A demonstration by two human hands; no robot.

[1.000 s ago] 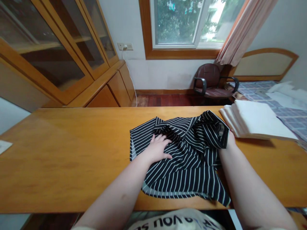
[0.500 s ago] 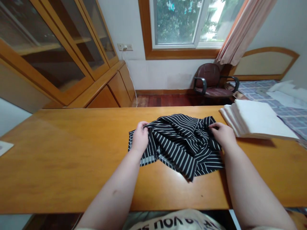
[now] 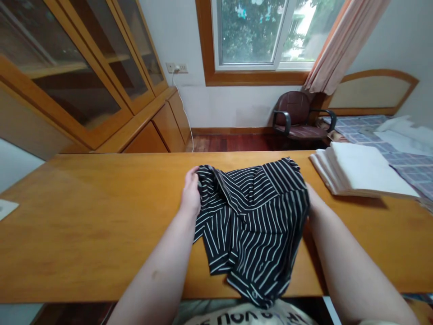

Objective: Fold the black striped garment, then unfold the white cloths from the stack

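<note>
A black shirt with white stripes point(image 3: 264, 212) lies bunched on the wooden table point(image 3: 101, 225), partly lifted, and its lower end with a button hangs toward my body. My left hand point(image 3: 191, 192) is closed on the shirt's left edge, thumb on the near side. At the right side, my right hand point(image 3: 311, 201) holds up the shirt; most of its fingers are hidden behind the cloth.
A stack of folded white cloth point(image 3: 368, 169) sits at the table's right. Beyond the table stand a brown armchair point(image 3: 294, 113) and a bed point(image 3: 358, 124). A glass-door cabinet point(image 3: 135, 113) is at the left.
The shirt has been turned and spread, so its front end now reaches the near table edge. My left hand moved slightly left; my right hand went behind the cloth.
</note>
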